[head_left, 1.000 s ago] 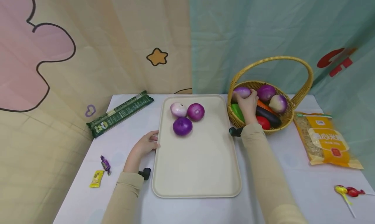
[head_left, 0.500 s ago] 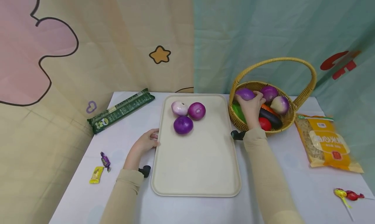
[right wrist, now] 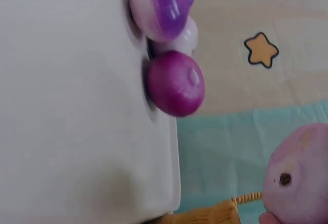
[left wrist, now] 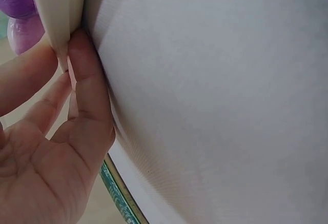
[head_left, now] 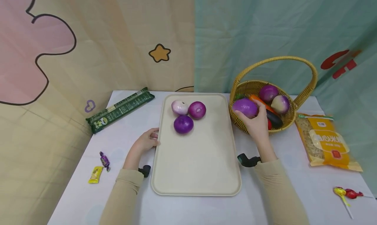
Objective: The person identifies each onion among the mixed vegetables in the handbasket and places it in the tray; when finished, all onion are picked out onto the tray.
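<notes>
white table (head_left: 123,143) before cartoon curtains — my right hand (head_left: 257,123) grips a purple onion (head_left: 245,107) over the basket (head_left: 290,115) rim; left hand (head_left: 144,142) holds the tray (head_left: 197,166) edge — three onions on it.

Glossy purple onion (head_left: 245,108), held just above wicker basket's (head_left: 290,115) front rim.

Basket (head_left: 290,115) vegetables partly hidden
</notes>
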